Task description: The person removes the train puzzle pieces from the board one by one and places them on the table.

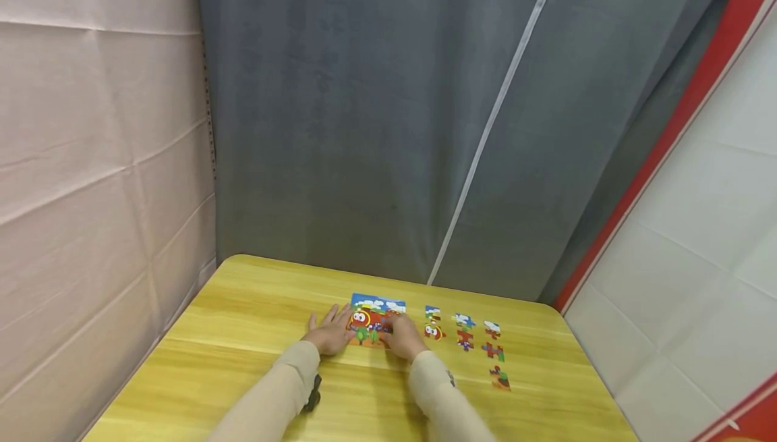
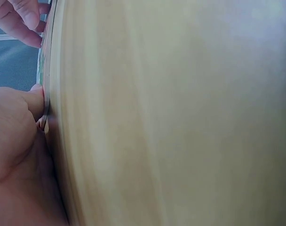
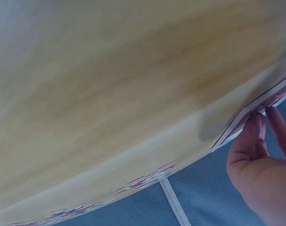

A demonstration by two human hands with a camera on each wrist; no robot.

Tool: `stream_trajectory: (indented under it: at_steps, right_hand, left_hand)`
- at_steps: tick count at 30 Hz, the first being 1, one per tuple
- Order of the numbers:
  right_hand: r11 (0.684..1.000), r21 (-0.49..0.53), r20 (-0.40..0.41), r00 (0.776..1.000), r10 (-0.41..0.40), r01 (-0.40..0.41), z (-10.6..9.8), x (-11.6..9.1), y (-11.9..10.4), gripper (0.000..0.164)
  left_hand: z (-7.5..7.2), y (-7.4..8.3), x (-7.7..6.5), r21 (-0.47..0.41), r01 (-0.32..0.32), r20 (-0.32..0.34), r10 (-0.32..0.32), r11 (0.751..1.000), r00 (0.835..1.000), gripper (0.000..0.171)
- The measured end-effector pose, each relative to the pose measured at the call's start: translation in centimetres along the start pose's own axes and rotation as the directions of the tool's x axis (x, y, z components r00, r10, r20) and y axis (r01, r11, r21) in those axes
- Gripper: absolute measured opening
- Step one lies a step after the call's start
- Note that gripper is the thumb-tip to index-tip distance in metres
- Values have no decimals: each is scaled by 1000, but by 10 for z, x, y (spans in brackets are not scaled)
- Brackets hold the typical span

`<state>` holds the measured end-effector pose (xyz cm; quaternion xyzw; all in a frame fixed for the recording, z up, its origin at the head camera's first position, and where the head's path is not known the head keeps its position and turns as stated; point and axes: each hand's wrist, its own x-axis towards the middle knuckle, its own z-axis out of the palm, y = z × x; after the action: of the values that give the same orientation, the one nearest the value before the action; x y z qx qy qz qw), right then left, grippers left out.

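Observation:
A jigsaw puzzle (image 1: 378,304) with a red cartoon figure, blue sky and green plants lies flat near the back of the table. My left hand (image 1: 330,333) rests at its left edge with fingers spread, the thumb (image 2: 35,101) along the lower left side in the left wrist view. On the puzzle's right part, my right hand (image 1: 403,337) has thumb and fingers bent together, pinching a puzzle piece low against the board. The hand hides most of that piece in the head view. In the right wrist view the right fingertips (image 3: 257,118) meet the board's surface.
Several loose puzzle pieces lie right of the puzzle in rough columns, including a piece with a face (image 1: 434,331), a red one (image 1: 465,339) and a brown-green one (image 1: 500,378). A grey curtain (image 1: 364,125) hangs behind the yellow wooden table (image 1: 243,334).

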<state>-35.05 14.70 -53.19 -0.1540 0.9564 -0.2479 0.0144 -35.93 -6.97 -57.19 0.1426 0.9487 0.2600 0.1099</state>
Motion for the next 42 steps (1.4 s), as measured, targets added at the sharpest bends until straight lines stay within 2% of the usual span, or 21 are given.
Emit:
stream_trajectory:
  at_steps: [4,11,14,18,22,28,34,42]
  right_hand:
    - [1000,-10,-11,1000,-5,5,5,1,1,19]
    - [1000,-7,-42,999,6,-6,9,2,1,18]
    - [1000,16,-43,999,18,-17,9,1,-1,14]
    - [999,45,-44,999,30,-28,9,0,-4,8]
    - [998,54,-56,998,23,-20,7,-1,-8,11]
    - [993,106,-57,996,62,-56,5,-3,-10,16]
    - [986,146,-51,994,93,-85,4,-5,-11,18]
    - [982,190,-80,996,33,-17,1,-9,-9,21]
  left_hand:
    - [-1,2,-3,7,7,-4,-7,1000,1000,63]
    - [-12,14,-14,8,21,9,-21,1000,1000,62]
    - [-10,12,-12,4,20,11,-20,1000,1000,63]
    - [-2,4,-3,-6,19,0,-19,1000,1000,63]
    - [2,0,3,-2,22,-15,-22,1000,1000,62]
    - [-8,10,-9,-4,24,3,-24,1000,1000,62]
    - [-5,7,-7,-8,17,-1,-17,1000,1000,63]
    - [-2,6,-7,-11,22,-9,-22,1000,1000,63]
